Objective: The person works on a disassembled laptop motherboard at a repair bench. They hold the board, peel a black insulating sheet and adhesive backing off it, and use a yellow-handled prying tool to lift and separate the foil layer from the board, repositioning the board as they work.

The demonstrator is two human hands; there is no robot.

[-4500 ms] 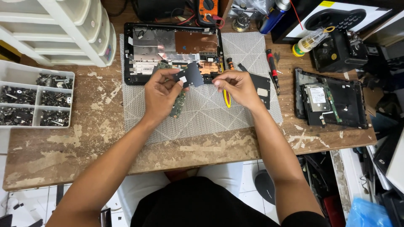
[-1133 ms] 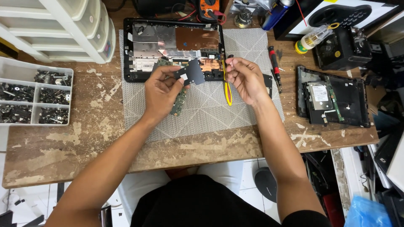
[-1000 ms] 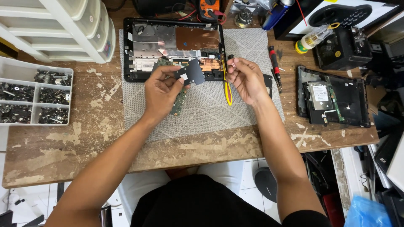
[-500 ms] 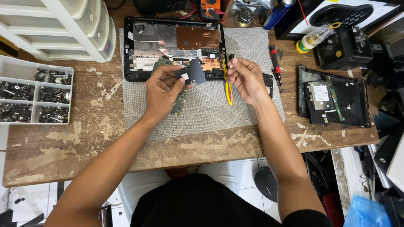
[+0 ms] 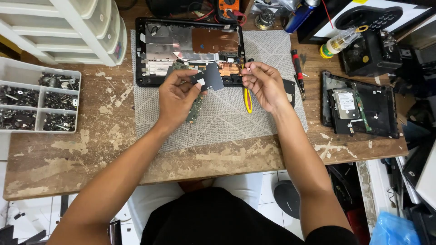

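**A:** From my remote seat I see the left hand (image 5: 178, 97) lifted just in front of the opened black laptop base with its silver and copper shielding (image 5: 190, 47). Its grip is closed, thumb and fingers pinching a thin dark square plate with a small white label (image 5: 211, 77) by its left edge, and a green narrow circuit board (image 5: 196, 105) runs down beside the palm.

**B:** And the right hand (image 5: 265, 86)?

**A:** It is just right of that plate, near the laptop base's front right corner. The fingers are curled in, tips drawn together, but I cannot tell whether they pinch anything; anything there is too small to make out.

**B:** How would you handle it well?

**A:** I judge the plate wants an edge hold, light enough not to bend it, with the board kept off the grey mesh mat (image 5: 227, 122). I would keep both hands above the mat so that anything dropped lands there, not on the worn wooden worktop (image 5: 91, 149).

**B:** Anything hidden?

**A:** The left palm covers part of the board, so how it is held is unclear. The right hand hides most of the yellow-handled tool (image 5: 248, 102) in front of the laptop base, and the plate's underside cannot be seen.
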